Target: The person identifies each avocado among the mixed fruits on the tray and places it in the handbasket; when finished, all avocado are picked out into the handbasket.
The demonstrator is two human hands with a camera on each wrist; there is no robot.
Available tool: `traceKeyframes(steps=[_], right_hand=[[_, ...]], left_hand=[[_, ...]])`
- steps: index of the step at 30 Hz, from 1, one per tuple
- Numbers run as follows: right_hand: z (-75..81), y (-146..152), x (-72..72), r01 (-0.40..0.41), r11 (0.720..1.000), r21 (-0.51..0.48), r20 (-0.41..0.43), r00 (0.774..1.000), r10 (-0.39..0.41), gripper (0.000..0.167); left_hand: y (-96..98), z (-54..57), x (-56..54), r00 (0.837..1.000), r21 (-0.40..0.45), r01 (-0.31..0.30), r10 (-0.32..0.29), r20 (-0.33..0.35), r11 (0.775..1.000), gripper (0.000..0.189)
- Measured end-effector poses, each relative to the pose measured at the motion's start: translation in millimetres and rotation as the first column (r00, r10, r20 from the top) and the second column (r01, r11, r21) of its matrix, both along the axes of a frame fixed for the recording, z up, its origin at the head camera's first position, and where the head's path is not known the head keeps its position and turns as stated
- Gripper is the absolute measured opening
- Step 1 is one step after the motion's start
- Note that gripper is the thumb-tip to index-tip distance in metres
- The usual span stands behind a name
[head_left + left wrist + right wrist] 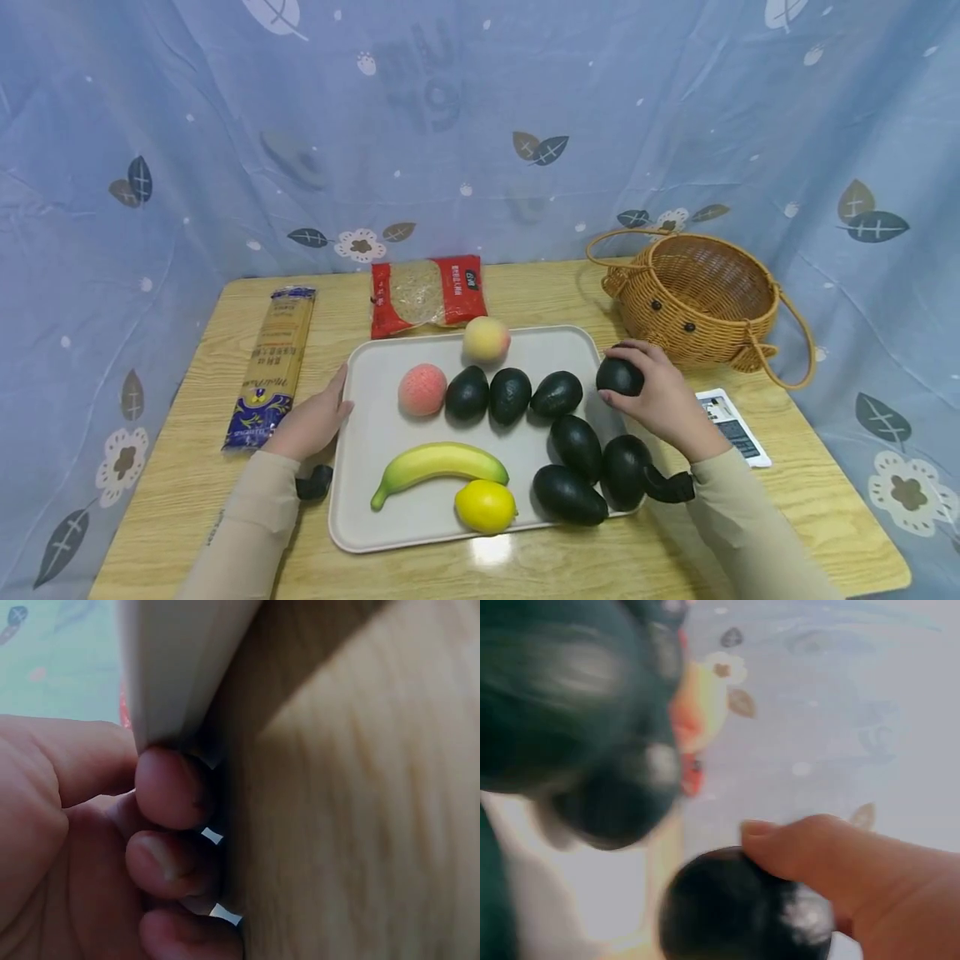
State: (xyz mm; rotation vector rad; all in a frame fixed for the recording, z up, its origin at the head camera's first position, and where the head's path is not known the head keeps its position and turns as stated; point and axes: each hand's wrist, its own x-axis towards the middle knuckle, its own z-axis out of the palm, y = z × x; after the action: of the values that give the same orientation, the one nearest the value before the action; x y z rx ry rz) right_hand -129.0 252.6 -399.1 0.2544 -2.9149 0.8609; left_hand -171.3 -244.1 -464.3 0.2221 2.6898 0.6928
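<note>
My right hand (pixel 666 402) holds a dark avocado (pixel 621 377) over the tray's upper right edge. The right wrist view shows the thumb pressed on that avocado (pixel 739 907). At the tray's left edge, my left hand (pixel 317 418) grips the rim, and in the left wrist view its fingertips (pixel 171 787) curl at the underside of the tray wall (pixel 176 667). On the cream tray (pixel 367 533) lie several more avocados (pixel 510 396), a pink peach (pixel 422 389), a yellow peach (pixel 486 340), a banana (pixel 438 467) and a lemon (pixel 486 507).
A wicker basket (pixel 693 292) with looped handles stands at the back right. A white printed packet (pixel 733 427) lies by my right wrist. Spaghetti in a long pack (pixel 273 367) is on the left, and a red noodle bag (pixel 427 294) lies behind the tray.
</note>
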Motion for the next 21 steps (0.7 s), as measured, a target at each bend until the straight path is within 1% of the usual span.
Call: traceKeyframes(steps=[3,6,9,11,13,17,21], right_hand=[[21.4,5,-7.9,0.034,0.999,-0.019,-0.085,0.996,-0.035,0.062],[39.2,14,-18.1,0.094,0.994,-0.048,-0.152,0.983,-0.101,0.064],[50.8,28,-33.0,0.154,0.984,-0.085,-0.157,0.974,-0.166,0.067],[54.8,39,-45.5,0.195,0.974,-0.118,-0.131,0.969,-0.209,0.069],[57.3,49,-58.5,0.247,0.956,-0.159,-0.083,0.961,-0.262,0.072],[59.8,69,-82.8,0.354,0.900,-0.253,0.011,0.931,-0.364,0.080],[60.0,87,-101.9,0.422,0.853,-0.308,0.094,0.906,-0.414,0.084]], left_hand=[[-0.5,2.7,0.1,1.000,0.002,-0.004,0.004,-0.002,1.000,0.071],[0.3,4.5,0.2,1.000,0.013,-0.011,0.011,0.010,1.000,0.070],[1.2,5.9,0.4,0.999,0.036,-0.016,0.014,0.035,0.999,0.071],[2.0,6.5,0.9,0.998,0.062,-0.025,0.022,0.057,0.998,0.071],[2.6,7.3,1.4,0.996,0.084,-0.038,0.031,0.081,0.996,0.072],[4.1,7.0,2.3,0.993,0.102,-0.055,0.044,0.109,0.993,0.073],[5.6,7.6,2.1,0.992,0.093,-0.061,0.050,0.115,0.994,0.071]])
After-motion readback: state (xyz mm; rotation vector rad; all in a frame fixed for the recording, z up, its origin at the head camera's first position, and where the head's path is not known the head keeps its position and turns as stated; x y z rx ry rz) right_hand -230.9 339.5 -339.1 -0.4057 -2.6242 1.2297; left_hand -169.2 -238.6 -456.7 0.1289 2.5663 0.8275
